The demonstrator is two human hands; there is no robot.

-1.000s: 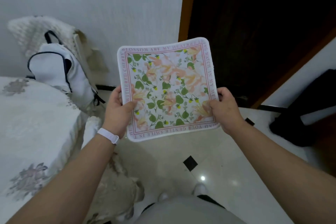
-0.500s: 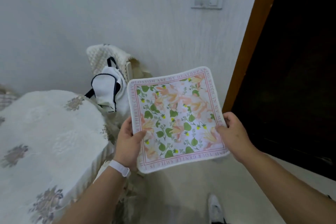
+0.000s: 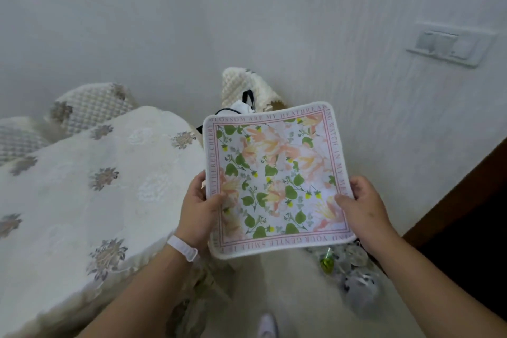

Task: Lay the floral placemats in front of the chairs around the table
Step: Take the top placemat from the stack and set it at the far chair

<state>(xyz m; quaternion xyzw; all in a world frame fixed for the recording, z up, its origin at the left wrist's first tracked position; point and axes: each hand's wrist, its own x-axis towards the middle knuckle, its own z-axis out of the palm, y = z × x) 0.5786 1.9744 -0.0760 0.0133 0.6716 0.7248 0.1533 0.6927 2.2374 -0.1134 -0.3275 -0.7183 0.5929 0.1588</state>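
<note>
Square floral placemat (image 3: 277,181), soft fabric, rounded corners, white piped edge, pink lettered border, held mid-air just right of table's right edge; slight sag in middle. Left hand (image 3: 198,210) clamped on mat's left edge, thumb on top; white wristband (image 3: 183,248) on wrist. Right hand (image 3: 362,207) clamped on right edge, thumb on print. Table (image 3: 82,186) under cream embossed cloth with grey flower motifs. Quilted chair backs (image 3: 93,107) past far edge; wall switch (image 3: 450,46) upper right.
</note>
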